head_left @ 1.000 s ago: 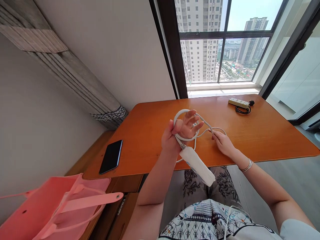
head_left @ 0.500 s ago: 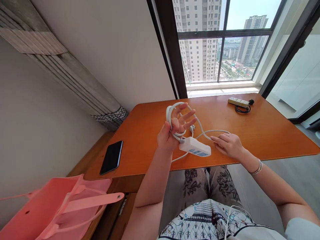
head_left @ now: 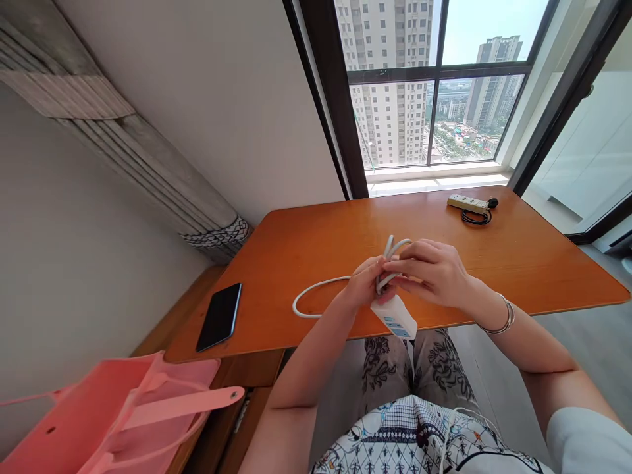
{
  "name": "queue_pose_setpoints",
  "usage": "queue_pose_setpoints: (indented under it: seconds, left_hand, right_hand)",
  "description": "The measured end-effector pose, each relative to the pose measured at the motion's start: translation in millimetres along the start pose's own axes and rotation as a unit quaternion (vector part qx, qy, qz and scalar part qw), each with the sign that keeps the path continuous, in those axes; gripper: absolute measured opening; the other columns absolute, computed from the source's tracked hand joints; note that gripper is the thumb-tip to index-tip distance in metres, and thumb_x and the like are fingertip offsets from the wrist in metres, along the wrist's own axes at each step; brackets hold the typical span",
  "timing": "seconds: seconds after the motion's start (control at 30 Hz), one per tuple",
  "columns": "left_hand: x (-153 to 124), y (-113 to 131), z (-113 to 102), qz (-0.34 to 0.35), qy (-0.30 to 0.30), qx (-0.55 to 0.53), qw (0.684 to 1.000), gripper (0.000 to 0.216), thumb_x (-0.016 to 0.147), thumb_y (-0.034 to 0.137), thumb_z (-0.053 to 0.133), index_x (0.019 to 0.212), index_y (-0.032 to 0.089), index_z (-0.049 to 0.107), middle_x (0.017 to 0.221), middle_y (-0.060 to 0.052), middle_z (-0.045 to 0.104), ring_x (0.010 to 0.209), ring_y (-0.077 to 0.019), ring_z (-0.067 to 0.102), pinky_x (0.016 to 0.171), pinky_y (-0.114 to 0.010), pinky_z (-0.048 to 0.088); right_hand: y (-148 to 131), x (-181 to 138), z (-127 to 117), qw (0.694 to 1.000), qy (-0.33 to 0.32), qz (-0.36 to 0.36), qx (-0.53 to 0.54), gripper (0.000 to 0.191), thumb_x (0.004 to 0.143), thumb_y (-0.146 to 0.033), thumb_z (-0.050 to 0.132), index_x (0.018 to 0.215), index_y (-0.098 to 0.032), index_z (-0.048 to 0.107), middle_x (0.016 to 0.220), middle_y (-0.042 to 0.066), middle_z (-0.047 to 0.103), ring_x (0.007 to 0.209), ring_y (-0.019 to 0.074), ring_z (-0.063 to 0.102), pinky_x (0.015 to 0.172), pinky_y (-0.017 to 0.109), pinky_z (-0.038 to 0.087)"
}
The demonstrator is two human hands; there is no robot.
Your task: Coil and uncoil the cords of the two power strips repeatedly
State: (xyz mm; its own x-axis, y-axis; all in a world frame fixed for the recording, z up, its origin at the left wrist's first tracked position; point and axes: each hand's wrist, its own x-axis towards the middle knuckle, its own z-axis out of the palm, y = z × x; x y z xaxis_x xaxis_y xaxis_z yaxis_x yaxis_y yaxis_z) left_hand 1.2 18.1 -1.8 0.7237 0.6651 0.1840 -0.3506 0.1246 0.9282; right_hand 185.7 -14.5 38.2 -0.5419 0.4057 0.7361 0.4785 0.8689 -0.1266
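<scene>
Over the near edge of an orange wooden table (head_left: 518, 263) my two hands meet around a white power strip (head_left: 395, 317) and its white cable (head_left: 316, 289). My left hand (head_left: 363, 284) pinches the bundled cable just above the strip. Closed over the coil from the right is my right hand (head_left: 434, 270), with loops of cable sticking up between its fingers. One loose loop of the cable lies on the table to the left. The strip hangs tilted below both hands, past the table's edge.
A black phone (head_left: 220, 316) lies near the table's left front corner. A second power strip (head_left: 467, 203) with a black cord (head_left: 476, 216) sits at the far right by the window. A pink bag (head_left: 113, 415) stands at the lower left.
My left hand, raised and open with cable wound round it, has dropped and closed on the bundle. My right hand moved in from the table onto the coil. A cable loop now lies left.
</scene>
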Motion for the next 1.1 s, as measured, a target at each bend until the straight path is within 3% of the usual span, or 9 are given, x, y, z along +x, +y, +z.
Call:
queue_pose_setpoints:
  seconds: [0.1, 0.23, 0.33, 0.47, 0.6, 0.73, 0.83, 0.97, 1.1]
  left_hand:
    - [-1, -4, 2, -0.057, -0.04, -0.04, 0.997, 0.057, 0.08, 0.07, 0.059, 0.059, 0.018, 0.049, 0.031, 0.007, 0.029, 0.024, -0.0045, 0.016, 0.03, -0.021, 0.018]
    - [-6, -3, 3, -0.083, -0.015, -0.159, 0.984, 0.051, 0.089, 0.061, 0.051, 0.061, 0.021, 0.037, 0.034, 0.009, 0.029, 0.024, -0.003, 0.005, 0.028, -0.018, 0.014]
    - [-10, -4, 2, -0.098, 0.002, -0.199, 0.975, 0.05, 0.092, 0.06, 0.047, 0.064, 0.021, 0.034, 0.034, 0.009, 0.027, 0.023, -0.0035, 0.004, 0.027, -0.017, 0.014]
    - [-11, -3, 0, -0.098, 0.001, -0.208, 0.973, 0.051, 0.089, 0.063, 0.052, 0.065, 0.021, 0.038, 0.034, 0.01, 0.025, 0.024, -0.0035, 0.004, 0.028, -0.016, 0.015]
    - [-6, 4, -1, -0.092, -0.012, -0.194, 0.977, 0.052, 0.083, 0.067, 0.058, 0.067, 0.02, 0.043, 0.035, 0.012, 0.022, 0.025, -0.0026, 0.005, 0.03, -0.016, 0.017]
    - [-2, 14, 2, -0.092, -0.004, -0.132, 0.987, 0.041, 0.083, 0.052, 0.067, 0.07, 0.017, 0.05, 0.038, 0.012, 0.026, 0.029, -0.0017, 0.011, 0.034, -0.015, 0.022]
    - [0, 17, 5, -0.079, 0.038, -0.082, 0.993, 0.033, 0.082, 0.046, 0.068, 0.078, 0.014, 0.057, 0.042, 0.011, 0.03, 0.032, -0.0021, 0.017, 0.038, -0.016, 0.027]
    - [1, 16, 9, -0.066, 0.078, -0.07, 0.992, 0.03, 0.086, 0.043, 0.063, 0.078, 0.015, 0.055, 0.044, 0.012, 0.027, 0.033, -0.0028, 0.016, 0.037, -0.016, 0.025]
    - [2, 16, 11, -0.044, 0.063, -0.105, 0.992, 0.033, 0.081, 0.044, 0.068, 0.075, 0.018, 0.049, 0.043, 0.014, 0.023, 0.034, -0.0022, 0.011, 0.036, -0.015, 0.023]
  right_hand:
    - [5, 10, 1, 0.997, 0.018, 0.073, 0.03, 0.032, 0.094, -0.045, 0.06, 0.115, -0.025, 0.071, 0.109, 0.009, 0.063, 0.093, 0.0194, 0.058, 0.083, 0.036, 0.05]
    - [17, 16, 2, 0.975, -0.043, 0.134, 0.174, 0.036, 0.096, -0.044, 0.056, 0.124, -0.023, 0.067, 0.115, 0.01, 0.065, 0.108, 0.0218, 0.06, 0.097, 0.042, 0.049]
    - [23, 14, 2, 0.911, -0.09, 0.223, 0.336, 0.04, 0.099, -0.043, 0.048, 0.129, -0.019, 0.061, 0.105, 0.008, 0.069, 0.094, 0.0167, 0.064, 0.088, 0.035, 0.053]
    - [26, 10, 2, 0.828, -0.112, 0.293, 0.465, 0.043, 0.094, -0.056, 0.052, 0.102, -0.015, 0.065, 0.079, 0.002, 0.062, 0.071, 0.012, 0.059, 0.067, 0.027, 0.052]
    - [24, 8, 4, 0.74, -0.075, 0.358, 0.564, 0.046, 0.085, -0.063, 0.062, 0.081, -0.017, 0.055, 0.059, -0.008, 0.037, 0.047, 0.0053, 0.031, 0.045, 0.021, 0.03]
    - [24, 5, 6, 0.677, -0.045, 0.402, 0.615, 0.045, 0.077, -0.056, 0.074, 0.076, -0.019, 0.049, 0.058, -0.01, 0.029, 0.048, 0.0038, 0.017, 0.043, 0.02, 0.015]
    - [28, 3, 5, 0.652, -0.046, 0.423, 0.628, 0.044, 0.074, -0.052, 0.078, 0.077, -0.017, 0.051, 0.059, -0.01, 0.03, 0.048, 0.0034, 0.016, 0.043, 0.019, 0.013]
    - [34, -1, 8, 0.636, -0.04, 0.433, 0.638, 0.037, 0.075, -0.046, 0.077, 0.083, -0.016, 0.057, 0.059, -0.01, 0.032, 0.047, 0.0031, 0.016, 0.043, 0.019, 0.014]
    - [38, -8, 19, 0.639, -0.004, 0.401, 0.656, 0.042, 0.078, -0.055, 0.073, 0.09, -0.016, 0.061, 0.057, -0.009, 0.034, 0.047, 0.0051, 0.025, 0.045, 0.019, 0.028]
